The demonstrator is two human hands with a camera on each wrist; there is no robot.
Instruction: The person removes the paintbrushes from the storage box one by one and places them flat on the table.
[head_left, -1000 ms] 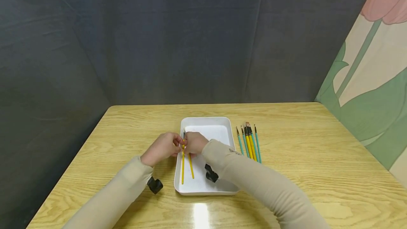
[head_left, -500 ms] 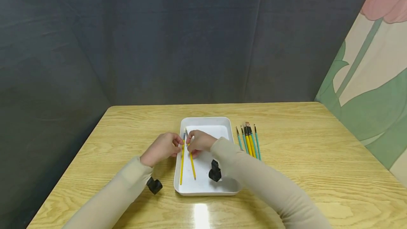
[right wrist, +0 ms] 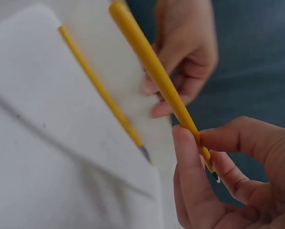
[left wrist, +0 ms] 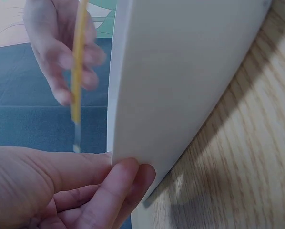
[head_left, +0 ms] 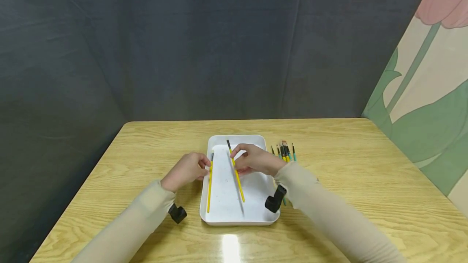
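Observation:
My right hand (head_left: 256, 159) pinches a yellow-handled paintbrush (head_left: 239, 184) between thumb and fingers, above the white tray (head_left: 239, 222). Its bristle end points away from me, and its shadow falls on the tray floor. Another yellow paintbrush (head_left: 209, 194) lies inside along the tray's left wall, bristles toward the far end. My left hand (head_left: 187, 169) grips that left wall; in the left wrist view the thumb is over the rim and the fingers press the outer side. The right wrist view shows the held brush (right wrist: 157, 71) close up, gripped near its bristle end.
Several teal- and yellow-handled paintbrushes (head_left: 284, 151) lie side by side on the wooden table (head_left: 347, 165), just right of the tray, partly hidden by my right arm. A dark curtain (head_left: 219, 52) hangs behind the table. A flower-patterned panel (head_left: 420, 113) stands at the right.
My right hand has lifted one yellow paintbrush from beside the other and moved it right, over the tray's middle. My left hand stays at the tray's left wall.

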